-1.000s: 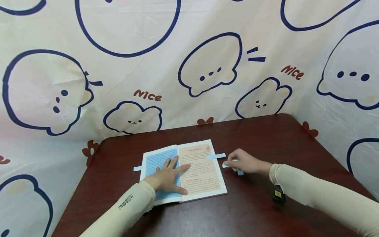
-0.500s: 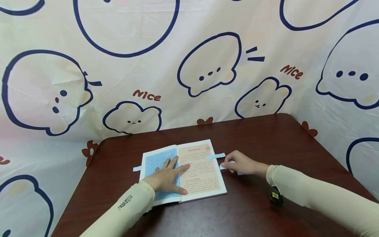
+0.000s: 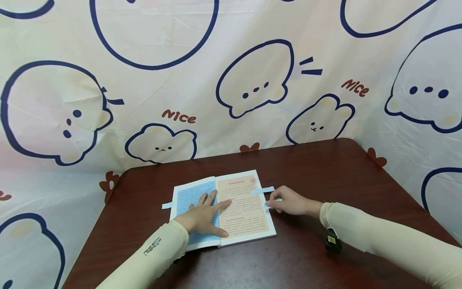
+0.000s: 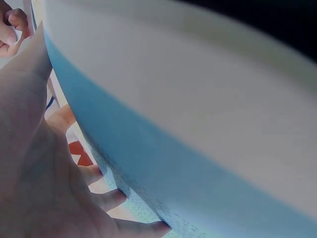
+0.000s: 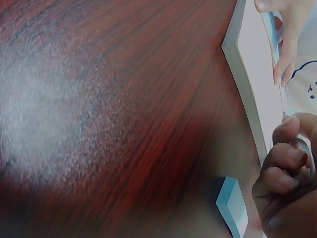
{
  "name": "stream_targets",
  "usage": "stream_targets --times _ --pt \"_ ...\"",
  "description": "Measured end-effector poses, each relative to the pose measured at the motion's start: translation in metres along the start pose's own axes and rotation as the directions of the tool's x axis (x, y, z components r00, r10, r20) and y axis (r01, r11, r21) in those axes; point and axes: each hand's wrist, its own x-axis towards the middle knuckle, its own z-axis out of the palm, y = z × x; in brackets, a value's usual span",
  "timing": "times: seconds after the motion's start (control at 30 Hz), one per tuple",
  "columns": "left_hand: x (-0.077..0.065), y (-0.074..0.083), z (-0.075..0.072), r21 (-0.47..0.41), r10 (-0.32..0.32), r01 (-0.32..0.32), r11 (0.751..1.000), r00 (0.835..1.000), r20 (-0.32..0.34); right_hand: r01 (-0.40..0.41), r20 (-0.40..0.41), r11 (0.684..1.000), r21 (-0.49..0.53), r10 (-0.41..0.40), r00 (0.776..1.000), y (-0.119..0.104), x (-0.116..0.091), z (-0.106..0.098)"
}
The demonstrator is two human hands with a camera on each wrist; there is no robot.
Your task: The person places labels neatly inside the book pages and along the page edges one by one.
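An open book [image 3: 249,222] lies on the table, its left page blue and its right page cream. My left hand [image 3: 202,216] rests on it, fingers spread across the fold. At the right page's outer edge, my right hand [image 3: 290,200] pinches a pale blue sticky strip [image 3: 278,200], mostly covered by the fingers. Just above, another blue sticky strip [image 3: 263,190] lies on the right page and sticks out past the edge. A similar blue tab [image 3: 167,205] juts from the left page. The right wrist view has a blue sticky-note pad [image 5: 234,208] beside the right hand.
The dark reddish-brown table [image 3: 306,249] stretches around the book. Behind it and along the sides hangs a pale cloth [image 3: 252,132] printed with cartoon animals. A black wrist device [image 3: 333,241] hangs under the right sleeve.
My right hand has moved left with the strip, from the table beside the book to the page edge. The sticky-note pad is now hidden in the head view. The left hand stays put.
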Motion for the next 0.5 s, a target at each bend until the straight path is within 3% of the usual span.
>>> stream_targets --times 0.2,0.5 --pt "-0.001 -0.001 0.0 -0.005 0.006 -0.006 1.0 1.0 0.002 -0.019 0.014 1.0 -0.001 0.019 1.0 -0.001 0.003 0.006" --pt "0.001 -0.002 0.001 -0.005 0.016 -0.016 1.0 1.0 0.001 0.017 0.017 1.0 -0.012 -0.017 1.0 -0.001 0.009 0.019"
